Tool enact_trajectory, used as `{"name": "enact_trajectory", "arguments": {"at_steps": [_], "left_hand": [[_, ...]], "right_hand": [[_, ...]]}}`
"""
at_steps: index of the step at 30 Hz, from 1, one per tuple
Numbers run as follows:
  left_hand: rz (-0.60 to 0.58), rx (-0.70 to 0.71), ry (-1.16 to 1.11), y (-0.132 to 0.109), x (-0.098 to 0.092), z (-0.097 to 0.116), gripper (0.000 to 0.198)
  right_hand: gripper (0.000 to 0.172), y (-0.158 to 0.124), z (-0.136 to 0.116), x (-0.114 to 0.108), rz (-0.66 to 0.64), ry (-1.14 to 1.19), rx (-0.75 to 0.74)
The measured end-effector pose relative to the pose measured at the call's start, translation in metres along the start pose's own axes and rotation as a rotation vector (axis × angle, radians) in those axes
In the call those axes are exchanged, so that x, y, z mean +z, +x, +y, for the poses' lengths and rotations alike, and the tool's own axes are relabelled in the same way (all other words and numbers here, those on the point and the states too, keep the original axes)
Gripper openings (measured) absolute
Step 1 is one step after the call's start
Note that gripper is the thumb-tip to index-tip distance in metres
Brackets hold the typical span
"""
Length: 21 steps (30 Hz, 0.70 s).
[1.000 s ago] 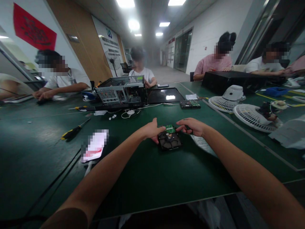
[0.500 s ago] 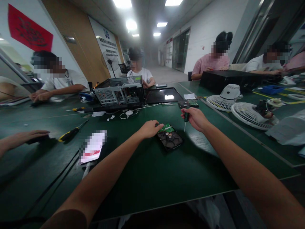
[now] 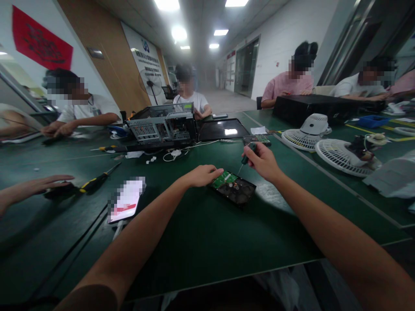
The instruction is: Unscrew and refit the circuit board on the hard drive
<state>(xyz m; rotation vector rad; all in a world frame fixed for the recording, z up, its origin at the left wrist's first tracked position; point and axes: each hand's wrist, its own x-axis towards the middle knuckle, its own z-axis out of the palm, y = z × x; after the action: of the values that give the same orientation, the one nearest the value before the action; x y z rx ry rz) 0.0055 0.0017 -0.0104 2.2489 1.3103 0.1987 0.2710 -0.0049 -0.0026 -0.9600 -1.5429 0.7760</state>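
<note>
The right hand (image 3: 263, 162) was closed around the dark green handle of a small screwdriver (image 3: 247, 156), the fingers wrapped tight and the shaft slanted down and to the left, its tip brought just above the far edge of a hard drive (image 3: 236, 190). Whether the tip was touching the drive could not be told. The left hand (image 3: 202, 175) was held loosely spread, nothing clasped in it, its fingertips laid on the green circuit board (image 3: 223, 178) at the drive's left end. The drive was lying flat on the green worktop (image 3: 210, 242), about midway across it and well back from the near edge, skewed to that edge. Toward the left edge, a yellow-and-black screwdriver (image 3: 97, 179) was seen lying just beside a co-worker's hand (image 3: 36, 186), with a phone (image 3: 126, 199) nearer the middle. Toward the far edge, an opened computer case (image 3: 164, 125) was standing, white cables trailing before it, and a second drive (image 3: 257, 139) was lying just beyond the right hand. Two white fan grilles (image 3: 340, 156) were lying toward the right edge. Nothing was standing between the hands and the drive.
</note>
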Motion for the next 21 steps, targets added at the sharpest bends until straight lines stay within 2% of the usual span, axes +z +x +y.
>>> {"name": "enact_trajectory", "arguments": {"at_steps": [2,5,10,17,21], "left_hand": [[-0.006,0.006,-0.014,0.001,0.004,-0.001,0.073],[0.090,0.032,0.075,0.006,0.014,-0.002,0.069],[0.160,-0.012,0.129,0.014,0.026,-0.006,0.062],[0.147,-0.027,0.148,0.014,0.026,-0.007,0.067],[0.150,-0.002,0.167,0.012,0.025,-0.005,0.064]], "right_hand": [[0.036,-0.005,-0.004,0.006,-0.028,-0.082,-0.042],[0.035,-0.010,-0.008,0.012,-0.050,-0.193,-0.097],[0.034,-0.013,-0.010,0.013,-0.072,-0.288,-0.115],[0.033,-0.014,-0.011,0.014,-0.074,-0.346,-0.137],[0.032,-0.014,-0.009,0.015,-0.077,-0.354,-0.157]]}}
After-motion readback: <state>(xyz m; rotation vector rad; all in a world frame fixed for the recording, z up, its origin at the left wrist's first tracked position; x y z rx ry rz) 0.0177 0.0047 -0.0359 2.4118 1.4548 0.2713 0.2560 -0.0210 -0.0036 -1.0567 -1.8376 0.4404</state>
